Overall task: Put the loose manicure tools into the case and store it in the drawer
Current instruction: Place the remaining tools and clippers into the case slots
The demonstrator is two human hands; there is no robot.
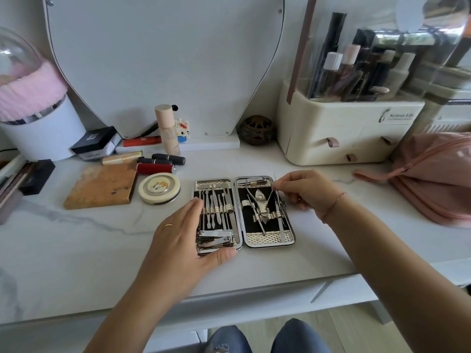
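Left hand (183, 233) lying flat on the case (268, 243), I'm pinching a tool (275, 177) in my right hand (308, 192), probably slotting it in next.

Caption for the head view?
Left hand on the open case; right hand pinches a thin tool at its right edge.

One manicure case (267, 238) lies open on the bench (76, 250), in two halves. There are two hands: one left hand (178, 233) and one right hand (308, 192), which pinches one thin tool (275, 178). The tools inside sit too close together to count surely. Behind on the left I count two black lipstick tubes (168, 159), one red tube (155, 168), one round compact (159, 188), one brown palette (100, 187) and one tall bottle (167, 128). On the right are one cream organiser (344, 133) with three loop pulls (332, 142), and one pink pouch (433, 174).
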